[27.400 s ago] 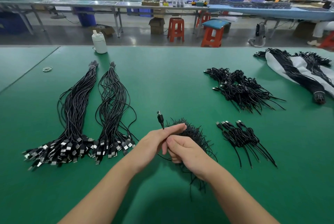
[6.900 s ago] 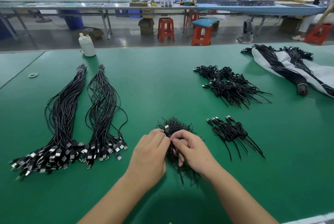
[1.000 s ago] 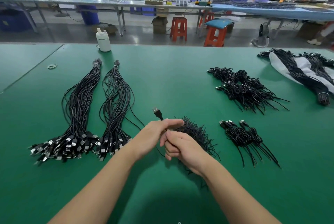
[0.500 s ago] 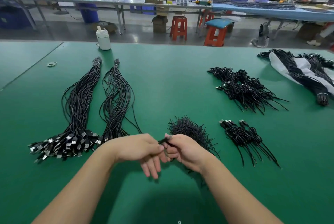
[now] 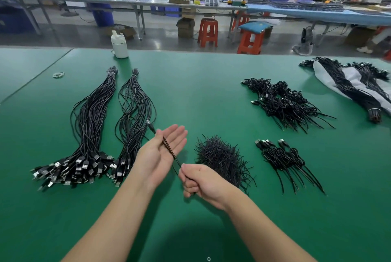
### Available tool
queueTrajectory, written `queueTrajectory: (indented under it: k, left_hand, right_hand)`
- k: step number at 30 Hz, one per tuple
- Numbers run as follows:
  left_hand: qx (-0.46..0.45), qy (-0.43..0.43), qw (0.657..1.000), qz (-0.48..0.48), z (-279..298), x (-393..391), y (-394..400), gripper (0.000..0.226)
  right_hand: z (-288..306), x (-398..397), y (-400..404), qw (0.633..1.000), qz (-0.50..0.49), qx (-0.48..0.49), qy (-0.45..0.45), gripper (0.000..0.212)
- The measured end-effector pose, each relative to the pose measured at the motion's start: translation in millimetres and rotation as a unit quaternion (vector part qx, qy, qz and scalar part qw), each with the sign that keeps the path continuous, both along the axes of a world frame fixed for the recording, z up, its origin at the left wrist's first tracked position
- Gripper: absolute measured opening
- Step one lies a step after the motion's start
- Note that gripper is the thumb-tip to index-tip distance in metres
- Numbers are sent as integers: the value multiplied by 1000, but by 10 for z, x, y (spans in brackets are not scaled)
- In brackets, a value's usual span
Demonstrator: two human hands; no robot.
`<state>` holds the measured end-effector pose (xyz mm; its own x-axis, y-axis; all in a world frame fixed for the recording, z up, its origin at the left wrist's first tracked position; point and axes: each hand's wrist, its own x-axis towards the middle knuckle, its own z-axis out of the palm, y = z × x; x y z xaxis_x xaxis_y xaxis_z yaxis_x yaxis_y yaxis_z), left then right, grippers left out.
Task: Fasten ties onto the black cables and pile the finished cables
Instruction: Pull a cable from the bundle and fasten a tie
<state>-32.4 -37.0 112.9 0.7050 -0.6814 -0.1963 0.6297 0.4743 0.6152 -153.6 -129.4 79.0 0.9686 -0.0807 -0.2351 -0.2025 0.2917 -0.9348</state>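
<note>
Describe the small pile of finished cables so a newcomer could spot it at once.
On the green table, look just right of the bristly heap of loose ties. The small pile of finished cables lies there, short coiled bundles with plugs pointing away, nearer and far smaller than the big pile beyond it.

Half a second ago the two hands met knuckle to knuckle over a bunched cable; now they have drawn apart, and the black cable (image 5: 169, 150) runs taut between them. The left hand (image 5: 161, 151) has turned palm up with its fingers straightened — the cable lies across the palm, its plug end (image 5: 150, 126) sticking out past the thumb side toward the long bundles. The right hand (image 5: 202, 183) has dropped nearer the table's near edge — fist curled round the cable's other end.
</note>
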Motion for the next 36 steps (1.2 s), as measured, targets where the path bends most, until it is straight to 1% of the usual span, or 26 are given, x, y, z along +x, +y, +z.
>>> queueTrajectory:
  k: [2,4,6,7,8,10,12,14,15,16,17,19,20,21,22,23,24,25,28,29,30,31,32,34,35,36]
  left_hand:
    - [-44,-2,999,2,113,36,22,44]
    - [-28,-44,999,-15,206,61,97,38]
    - [19,-113,990,-86,226,90,203,34]
    - [52,-155,975,-150,220,100,261,34]
    - [93,-209,946,-228,209,105,314,35]
    - [203,-325,846,-371,139,119,401,39]
    - [317,-386,757,-422,37,138,409,39]
    - [419,-469,684,-369,-68,153,368,34]
    - [460,-527,645,-308,-126,170,342,30]
    - [475,-556,639,-240,-177,169,305,27]
    - [451,-533,692,-184,-212,150,266,26]
    - [314,-407,851,-105,-237,81,163,29]
    - [241,-328,912,-56,-218,62,108,31]
    - [178,-242,954,-11,-182,65,66,33]
    - [118,-155,981,20,-133,69,27,37]
    - [71,-78,994,31,-73,82,6,40]
    - [43,-34,998,27,-7,99,-1,41]
    - [38,-25,999,18,44,121,11,41]
    - [49,-111,992,-18,136,209,126,36]
    - [47,-153,986,-55,150,246,195,36]
    - [51,-204,971,-114,155,286,277,37]
    - [72,-263,943,-190,162,320,364,38]
    - [111,-329,897,-274,168,334,437,39]
    - [216,-450,766,-406,165,312,513,42]
    - [273,-494,704,-430,159,281,501,40]
    - [328,-522,663,-426,156,246,462,37]
  right_hand:
    - [-75,10,23,999,-28,25,-2,37]
    - [-126,17,0,994,-75,86,-8,33]
    - [-160,28,-57,982,-110,156,-11,30]
    - [-168,34,-94,977,-117,178,-11,30]
    - [-167,42,-130,974,-120,189,-10,31]
    - [-151,63,-191,973,-121,198,-4,33]
    - [-122,75,-219,973,-116,201,-2,33]
    - [-105,76,-200,975,-100,201,-5,33]
    - [-105,72,-176,976,-90,199,-7,32]
    - [-112,66,-147,977,-80,199,-10,32]
    - [-124,58,-115,977,-71,199,-12,31]
    - [-153,42,-52,980,-55,191,-11,32]
    - [-166,36,-18,982,-51,181,-6,33]
    - [-180,30,16,985,-48,169,1,34]
    - [-194,25,44,986,-49,157,7,34]
    - [-207,20,66,987,-53,151,12,34]
    - [-219,16,78,986,-60,152,17,34]
    - [-228,12,79,984,-71,160,24,34]
    - [-237,-4,11,970,-113,212,36,32]
    - [-226,-12,-31,966,-122,226,34,31]
    - [-202,-16,-72,963,-129,236,29,31]
    - [-163,-16,-112,961,-132,240,22,31]
    - [-117,-8,-147,962,-133,240,15,31]
    - [-9,28,-198,966,-129,225,5,33]
    - [50,52,-208,970,-127,209,4,33]
    - [94,74,-213,975,-124,186,4,33]
